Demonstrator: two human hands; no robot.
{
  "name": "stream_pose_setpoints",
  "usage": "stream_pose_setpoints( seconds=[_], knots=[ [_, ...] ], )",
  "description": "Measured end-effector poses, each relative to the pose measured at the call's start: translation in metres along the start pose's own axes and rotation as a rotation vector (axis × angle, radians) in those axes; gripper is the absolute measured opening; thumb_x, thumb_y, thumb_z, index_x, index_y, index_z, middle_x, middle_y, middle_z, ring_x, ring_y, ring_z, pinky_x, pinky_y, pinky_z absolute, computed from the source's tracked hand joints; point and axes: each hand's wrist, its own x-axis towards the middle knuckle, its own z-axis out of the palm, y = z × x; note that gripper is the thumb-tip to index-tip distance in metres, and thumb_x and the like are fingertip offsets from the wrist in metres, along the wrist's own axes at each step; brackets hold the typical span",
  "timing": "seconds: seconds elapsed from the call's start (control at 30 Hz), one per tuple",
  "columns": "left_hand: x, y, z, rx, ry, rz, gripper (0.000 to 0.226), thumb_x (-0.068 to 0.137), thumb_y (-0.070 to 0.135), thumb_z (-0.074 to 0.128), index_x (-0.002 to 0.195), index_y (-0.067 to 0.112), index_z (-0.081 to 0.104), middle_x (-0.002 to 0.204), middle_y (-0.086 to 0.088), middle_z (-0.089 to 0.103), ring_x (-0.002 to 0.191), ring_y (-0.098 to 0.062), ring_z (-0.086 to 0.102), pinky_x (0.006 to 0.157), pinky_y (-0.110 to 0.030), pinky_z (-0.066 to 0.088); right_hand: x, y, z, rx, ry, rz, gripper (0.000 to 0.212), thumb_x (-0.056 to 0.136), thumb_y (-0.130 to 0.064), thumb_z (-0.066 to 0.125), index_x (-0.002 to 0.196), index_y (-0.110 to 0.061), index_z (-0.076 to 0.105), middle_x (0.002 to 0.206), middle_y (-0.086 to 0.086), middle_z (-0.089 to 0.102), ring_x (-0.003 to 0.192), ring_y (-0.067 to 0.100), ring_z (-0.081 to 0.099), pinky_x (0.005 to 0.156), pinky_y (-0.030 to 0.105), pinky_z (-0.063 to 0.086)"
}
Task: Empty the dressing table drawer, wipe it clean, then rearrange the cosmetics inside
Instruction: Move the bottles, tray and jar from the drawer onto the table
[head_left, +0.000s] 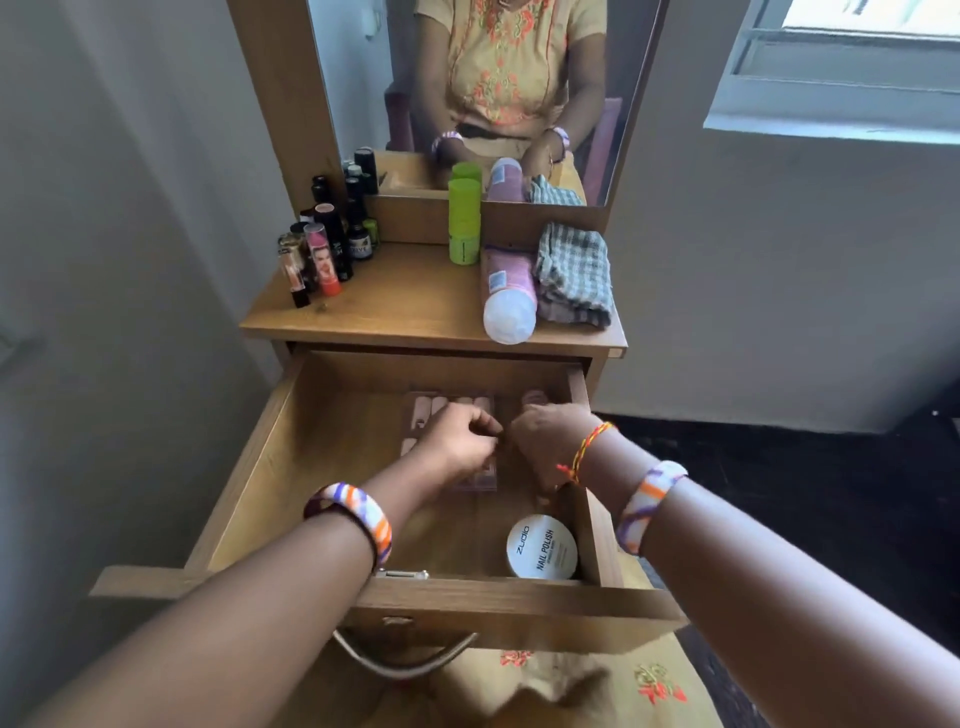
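Your left grip (457, 436) and right grip (543, 441) meet over the middle of the open drawer (270, 467), knuckles almost touching. Both have fingers curled in, but blur hides whether either pinches anything, so I cannot tell what you hold. Directly under your left grip lies a flat pink nail kit (447, 408), partly covered by it. The white nail polish tub (542, 547) sits in the drawer's near right corner, below your right wrist and apart from it. Up on the table (395, 306) stand the small bottles (324, 249), a green canister (464, 221), a pink bottle (509, 296) lying down, and a checked cloth (574, 273) just beside it.
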Motion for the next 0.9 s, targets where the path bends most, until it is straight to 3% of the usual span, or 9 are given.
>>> stream_pose_setpoints(
  seconds=[0.07, 0.17, 0.3, 0.5, 0.67, 0.73, 0.77, 0.83, 0.9],
  knots=[
    [-0.001, -0.005, 0.000, 0.012, 0.016, -0.001, 0.016, 0.084, -0.003, 0.061, 0.098, -0.004, 0.068, 0.104, -0.020, 0.068, 0.088, -0.019, 0.057, 0.083, -0.025, 0.044, -0.005, -0.005, 0.010, -0.047, 0.071, 0.058, 0.038, 0.091, -0.005, 0.047, 0.128, -0.007, 0.051, 0.133, 0.013, 0.047, 0.127, 0.030, 0.047, 0.104, 0.048, 0.036],
    [0.000, -0.015, -0.002, 0.001, 0.077, 0.019, 0.014, 0.080, -0.002, 0.066, 0.093, -0.002, 0.070, 0.104, -0.018, 0.070, 0.099, -0.028, 0.064, 0.091, -0.031, 0.047, -0.003, -0.010, 0.024, -0.121, 0.187, 0.041, 0.038, 0.094, -0.001, 0.035, 0.129, -0.002, 0.051, 0.135, 0.017, 0.044, 0.127, 0.032, 0.043, 0.104, 0.051, 0.035],
    [-0.006, -0.010, -0.005, 0.047, 0.113, 0.175, 0.014, 0.077, -0.001, 0.069, 0.091, 0.002, 0.070, 0.095, -0.013, 0.071, 0.084, -0.015, 0.061, 0.086, -0.026, 0.048, -0.011, -0.015, 0.018, -0.099, 0.183, 0.036, 0.037, 0.093, 0.000, 0.039, 0.128, 0.003, 0.050, 0.133, 0.022, 0.045, 0.121, 0.037, 0.051, 0.093, 0.045, 0.047],
    [-0.015, -0.006, -0.011, 0.112, 0.010, 0.279, 0.037, 0.073, -0.008, 0.063, 0.107, 0.009, 0.063, 0.088, 0.001, 0.058, 0.070, -0.008, 0.052, 0.061, -0.010, 0.041, -0.021, -0.012, -0.012, 0.093, 0.226, 0.013, 0.029, 0.085, -0.004, 0.057, 0.113, 0.003, 0.061, 0.112, 0.022, 0.062, 0.104, 0.037, 0.063, 0.077, 0.035, 0.051],
    [-0.023, -0.009, -0.016, 0.114, -0.105, 0.407, 0.051, 0.064, 0.003, 0.079, 0.110, 0.013, 0.060, 0.098, -0.001, 0.060, 0.076, -0.012, 0.053, 0.074, -0.030, 0.049, 0.017, 0.012, -0.007, 0.280, 0.172, 0.106, 0.023, 0.070, -0.030, 0.069, 0.077, -0.007, 0.069, 0.065, 0.013, 0.057, 0.060, 0.029, 0.053, 0.056, 0.024, 0.050],
    [-0.027, -0.008, -0.018, 0.075, -0.112, 0.440, 0.043, 0.062, 0.012, 0.081, 0.102, 0.014, 0.063, 0.096, -0.003, 0.066, 0.081, -0.011, 0.061, 0.076, -0.031, 0.050, 0.046, 0.033, 0.002, 0.507, 0.141, 0.138, 0.035, 0.067, -0.037, 0.077, 0.083, -0.007, 0.068, 0.059, 0.006, 0.055, 0.054, 0.023, 0.055, 0.043, 0.016, 0.050],
    [-0.028, -0.006, -0.018, 0.051, -0.111, 0.430, 0.036, 0.063, 0.012, 0.081, 0.094, 0.016, 0.064, 0.089, -0.001, 0.067, 0.079, -0.006, 0.063, 0.073, -0.027, 0.050, 0.039, 0.030, -0.007, 0.560, 0.093, 0.130, 0.032, 0.074, -0.026, 0.074, 0.092, 0.000, 0.067, 0.061, 0.008, 0.055, 0.048, 0.018, 0.058, 0.037, 0.013, 0.047],
    [-0.034, 0.001, -0.021, -0.038, -0.101, 0.350, 0.027, 0.066, 0.005, 0.081, 0.083, 0.019, 0.064, 0.076, 0.008, 0.064, 0.070, 0.001, 0.060, 0.069, -0.020, 0.049, -0.001, 0.002, -0.048, 0.700, 0.043, 0.054, 0.026, 0.082, -0.003, 0.060, 0.104, 0.010, 0.064, 0.067, 0.013, 0.057, 0.040, 0.008, 0.060, 0.041, 0.014, 0.051],
    [-0.042, 0.009, -0.030, -0.217, -0.128, 0.302, 0.032, 0.066, -0.004, 0.079, 0.080, 0.021, 0.065, 0.072, 0.012, 0.067, 0.069, -0.001, 0.063, 0.070, -0.020, 0.052, -0.009, 0.010, -0.063, 0.741, 0.106, -0.021, 0.020, 0.084, -0.003, 0.053, 0.097, 0.002, 0.067, 0.071, 0.006, 0.063, 0.058, 0.015, 0.067, 0.062, 0.024, 0.060]
  ],
)
